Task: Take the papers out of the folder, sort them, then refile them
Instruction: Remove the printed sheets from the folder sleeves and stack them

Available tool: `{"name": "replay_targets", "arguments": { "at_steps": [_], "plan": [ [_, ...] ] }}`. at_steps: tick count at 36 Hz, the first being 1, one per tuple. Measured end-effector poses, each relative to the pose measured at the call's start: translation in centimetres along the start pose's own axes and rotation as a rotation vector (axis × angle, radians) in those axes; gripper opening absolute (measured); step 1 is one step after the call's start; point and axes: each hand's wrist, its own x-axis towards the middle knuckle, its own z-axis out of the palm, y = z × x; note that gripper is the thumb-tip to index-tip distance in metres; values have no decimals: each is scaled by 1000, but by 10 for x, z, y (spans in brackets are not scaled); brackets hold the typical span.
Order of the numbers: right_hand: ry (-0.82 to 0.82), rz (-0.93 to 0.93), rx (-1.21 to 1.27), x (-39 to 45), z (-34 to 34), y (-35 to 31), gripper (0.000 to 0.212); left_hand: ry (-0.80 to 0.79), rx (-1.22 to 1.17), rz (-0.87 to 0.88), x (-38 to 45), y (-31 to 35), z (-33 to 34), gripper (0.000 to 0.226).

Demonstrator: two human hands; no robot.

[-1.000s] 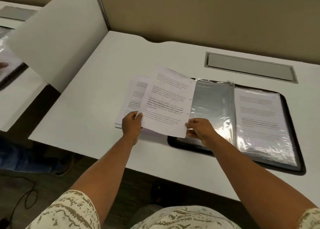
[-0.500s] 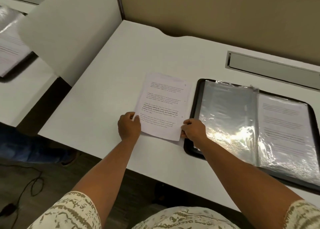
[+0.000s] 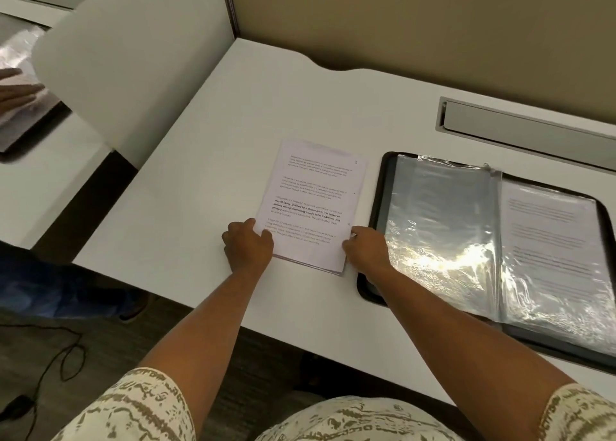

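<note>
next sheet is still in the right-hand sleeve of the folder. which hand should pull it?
Probably right. The right hand rests at the paper stack's right edge, right beside the open folder, and the filled sleeve lies further right. The left hand sits at the stack's left edge and would have to cross over.

Bare desk [image 3: 206, 187] lay open beyond and to the left of the left hand's fingers [image 3: 248, 240], up to the white partition [image 3: 140, 73]. Between the two hands sat the paper stack [image 3: 313, 207]. Just right of the right hand's fingers [image 3: 363, 244], the open folder [image 3: 376, 207] blocked the surface; beyond it was a recessed cable tray [image 3: 520, 127].
</note>
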Motion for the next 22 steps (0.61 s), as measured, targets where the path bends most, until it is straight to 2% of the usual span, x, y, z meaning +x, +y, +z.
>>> {"name": "replay_targets", "arguments": {
  "at_steps": [2, 5, 6, 10, 15, 22],
  "plan": [
    [1, 2, 15, -3, -4, 3, 13, 11, 11, -6, -2, 1, -1, 48],
    [34, -45, 29, -9, -10, 13, 42, 33, -2, -12, -7, 4, -1, 49],
    [45, -74, 45, -12, -13, 17, 46, 44, -22, -10, -9, 5, 0, 48],
    [125, -135, 48, -21, -26, 31, 42, 114, -110, 36, -21, 17, 7, 35],
    [201, -158, 46, -33, -47, 56, 34, 202, -71, 236, -39, 36, 21, 26],
    [297, -93, 26, -51, -80, 104, 39, 125, -63, 493, -69, 74, 49, 25]
  ]
}}
